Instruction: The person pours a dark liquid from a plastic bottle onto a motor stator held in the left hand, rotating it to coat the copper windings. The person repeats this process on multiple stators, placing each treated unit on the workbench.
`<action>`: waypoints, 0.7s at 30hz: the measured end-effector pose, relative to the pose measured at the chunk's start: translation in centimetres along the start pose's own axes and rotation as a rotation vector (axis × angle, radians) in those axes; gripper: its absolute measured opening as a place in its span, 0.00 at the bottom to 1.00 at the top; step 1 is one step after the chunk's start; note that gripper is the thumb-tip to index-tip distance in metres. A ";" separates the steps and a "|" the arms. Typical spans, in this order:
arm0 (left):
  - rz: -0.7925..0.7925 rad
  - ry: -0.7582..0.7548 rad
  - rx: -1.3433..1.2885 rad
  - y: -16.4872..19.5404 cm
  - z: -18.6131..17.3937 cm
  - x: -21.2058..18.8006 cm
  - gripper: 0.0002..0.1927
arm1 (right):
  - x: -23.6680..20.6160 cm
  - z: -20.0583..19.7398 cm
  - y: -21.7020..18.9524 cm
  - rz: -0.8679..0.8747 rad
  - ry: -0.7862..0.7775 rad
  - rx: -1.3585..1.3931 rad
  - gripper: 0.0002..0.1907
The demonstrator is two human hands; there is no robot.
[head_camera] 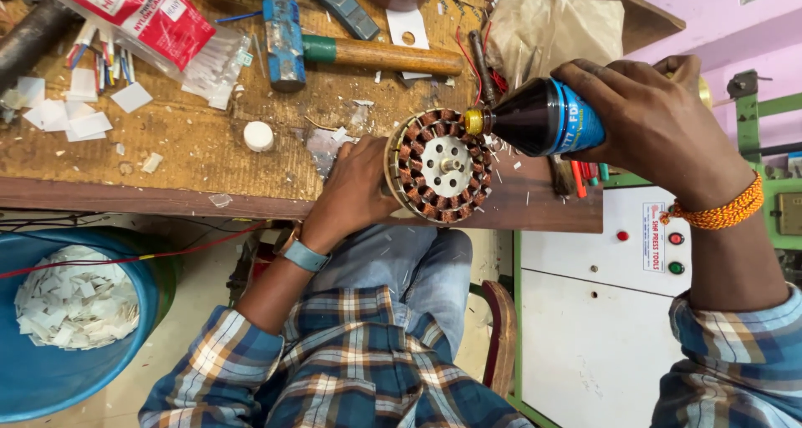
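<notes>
Two hands are busy at the edge of a wooden workbench [192, 144], and the step in hand looks like wetting the copper windings with liquid from a bottle. Far to the left of the fingers, below bench level, a blue tub [42, 369] holds white paper scraps. On the bench, up and left of the left fingers, lie a clear bag with a red label [150, 15], loose paper slips, a blue-headed hammer [284, 40] with a wooden handle, and a small white cap [258, 136].

The left hand [355, 190] has its fingers clenched round the left rim of a round motor stator [440, 166], gripping it on edge with its coil face turned up toward the camera; the stator sits just right of those fingers, over the bench's front edge.

The right hand [660, 123] is wrapped about a dark bottle with a blue label [543, 117], tipped sideways so its yellow nozzle touches the stator's upper rim, left of the right fingers.

Judging by this, the next move calls for a gentle squeeze and a slow turning of the stator, so each coil gets its share without spilling.
</notes>
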State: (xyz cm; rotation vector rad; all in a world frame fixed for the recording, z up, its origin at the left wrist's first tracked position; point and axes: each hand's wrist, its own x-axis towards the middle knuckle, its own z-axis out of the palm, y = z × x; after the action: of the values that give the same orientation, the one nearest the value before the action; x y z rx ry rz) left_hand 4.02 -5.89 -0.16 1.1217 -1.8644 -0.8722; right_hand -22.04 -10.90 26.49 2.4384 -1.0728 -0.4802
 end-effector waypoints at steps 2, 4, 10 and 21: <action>0.010 0.012 -0.012 0.1 -0.2 0.0 0.42 | 0.6 -0.2 0.0 0.036 -0.072 0.051 0.54; 0.016 0.021 -0.041 0.1 -0.3 0.0 0.43 | 1.4 -0.3 -0.1 -0.013 -0.006 -0.043 0.56; 0.030 0.016 -0.040 0.3 -0.9 0.0 0.42 | 3.0 -1.6 -1.2 -0.026 -0.028 -0.021 0.54; 0.000 -0.024 -0.045 0.1 -1.1 0.0 0.42 | 4.7 -4.7 -4.2 -0.083 -0.055 -0.093 0.53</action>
State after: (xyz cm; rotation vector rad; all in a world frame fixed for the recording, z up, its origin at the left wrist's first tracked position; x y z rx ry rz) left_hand 4.96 -6.03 0.48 1.0882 -1.8558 -0.9268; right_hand -14.25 -10.76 27.71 2.4082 -0.9514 -0.6129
